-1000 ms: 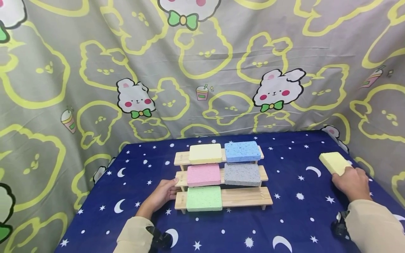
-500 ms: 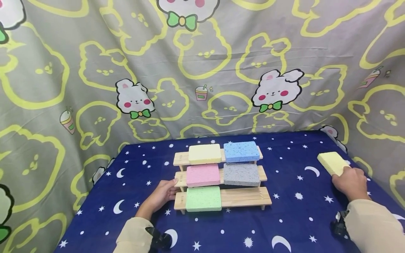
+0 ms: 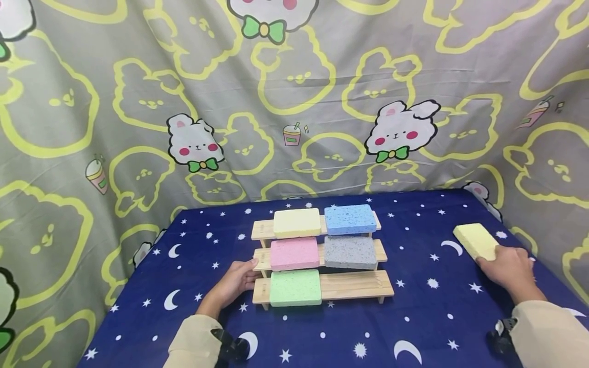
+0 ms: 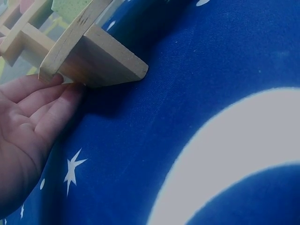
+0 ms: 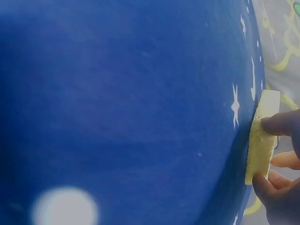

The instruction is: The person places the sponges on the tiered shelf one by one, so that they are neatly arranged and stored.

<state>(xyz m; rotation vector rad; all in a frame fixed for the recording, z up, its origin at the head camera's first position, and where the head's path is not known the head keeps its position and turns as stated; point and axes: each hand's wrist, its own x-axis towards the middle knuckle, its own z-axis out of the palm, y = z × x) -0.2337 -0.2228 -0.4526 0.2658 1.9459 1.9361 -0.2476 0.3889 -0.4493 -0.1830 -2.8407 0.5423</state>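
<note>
A three-step wooden rack [image 3: 359, 286] stands on the table. My left hand [image 3: 233, 283] holds its left end, thumb on the middle step and fingers beneath; in the left wrist view the hand [image 4: 33, 117] is at the end of a step. On the rack lie a pale yellow sponge [image 3: 296, 222] and a blue sponge [image 3: 350, 219] on top, a pink sponge [image 3: 294, 253] and a grey sponge [image 3: 349, 252] in the middle, and a green sponge [image 3: 295, 288] at bottom left. My right hand [image 3: 508, 271] pinches another yellow sponge [image 3: 475, 241] by its near end, off to the right.
A dark blue cloth with white moons and stars [image 3: 322, 337] covers the table. Behind and at both sides hangs a grey curtain [image 3: 331, 92] with cartoon prints. Bare wood shows on the right half of the lowest step.
My right hand has shifted slightly left with the yellow sponge. The left hand keeps its place on the rack, and the sponges on the steps have not moved.
</note>
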